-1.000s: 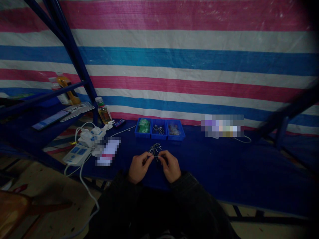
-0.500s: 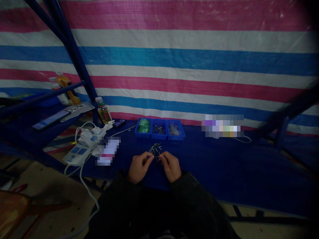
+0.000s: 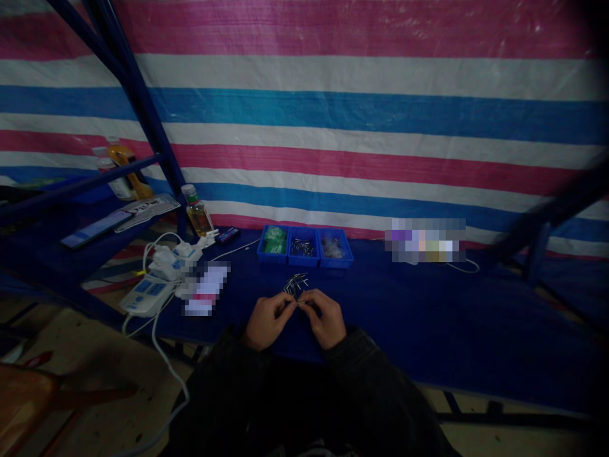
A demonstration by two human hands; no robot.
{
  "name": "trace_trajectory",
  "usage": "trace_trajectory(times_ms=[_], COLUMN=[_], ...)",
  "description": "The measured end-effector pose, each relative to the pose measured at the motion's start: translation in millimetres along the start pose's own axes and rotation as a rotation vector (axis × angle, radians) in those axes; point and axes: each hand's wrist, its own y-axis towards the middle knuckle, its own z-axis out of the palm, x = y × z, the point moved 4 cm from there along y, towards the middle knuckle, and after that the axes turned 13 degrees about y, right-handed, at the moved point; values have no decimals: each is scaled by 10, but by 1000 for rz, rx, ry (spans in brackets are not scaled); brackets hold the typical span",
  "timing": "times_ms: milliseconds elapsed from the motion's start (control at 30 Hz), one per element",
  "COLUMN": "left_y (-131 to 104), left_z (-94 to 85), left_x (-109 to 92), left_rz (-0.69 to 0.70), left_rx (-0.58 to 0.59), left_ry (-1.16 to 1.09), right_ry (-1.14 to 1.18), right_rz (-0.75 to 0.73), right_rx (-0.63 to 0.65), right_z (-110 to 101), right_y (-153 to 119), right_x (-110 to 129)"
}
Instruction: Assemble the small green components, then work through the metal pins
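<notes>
My left hand (image 3: 267,322) and my right hand (image 3: 324,318) meet low over the blue tabletop, thumbs and forefingers pinched, fingertips touching or nearly so. Between them shows a tiny light sliver of a thin pin-like piece (image 3: 299,302); the fingers cover most of it. Just beyond the fingertips lies a loose pile of thin, dark and silvery pin-like pieces (image 3: 297,283). Behind the pile, three joined blue bins stand in a row: the left bin (image 3: 272,258) holds green bags, the middle bin (image 3: 303,261) similar dark pieces, the right bin (image 3: 337,262) small clear pieces.
To the left are a white power strip (image 3: 147,297) with plugs and cables, a blurred phone (image 3: 208,289), a drink bottle (image 3: 198,212) and a small dark box (image 3: 227,235). A pixelated item (image 3: 425,241) sits at the right back. A striped sheet (image 3: 333,114) hangs behind.
My right hand has moved slightly left, so the fingertips of both hands now come together. The thin piece that spanned the gap between them is mostly covered.
</notes>
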Motion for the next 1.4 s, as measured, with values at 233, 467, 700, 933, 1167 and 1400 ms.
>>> trace_trajectory(times_ms=[233,467,700,933,1167,1400], left_y=[-4,-10,-10,-12,-11,-9], left_z=[1,-8,-30,-46,-47,-50], left_x=[8,9,12,6,1,6], left_rz=[-11,-23,-36,-36,-38,-48], left_rx=[-22,-50,-73,-96,-96,-103], left_ry=[6,13,11,16,17,22], right_ry=[-6,-64,-65,-46,-103,-72], right_rz=[4,39,70,45,72,66], right_rx=[-8,-17,-44,-50,-54,-65], right_z=[-4,-15,-42,-22,-50,-47], right_y=[6,11,3,-17,-4,-9], right_x=[20,17,21,-21,-7,-15])
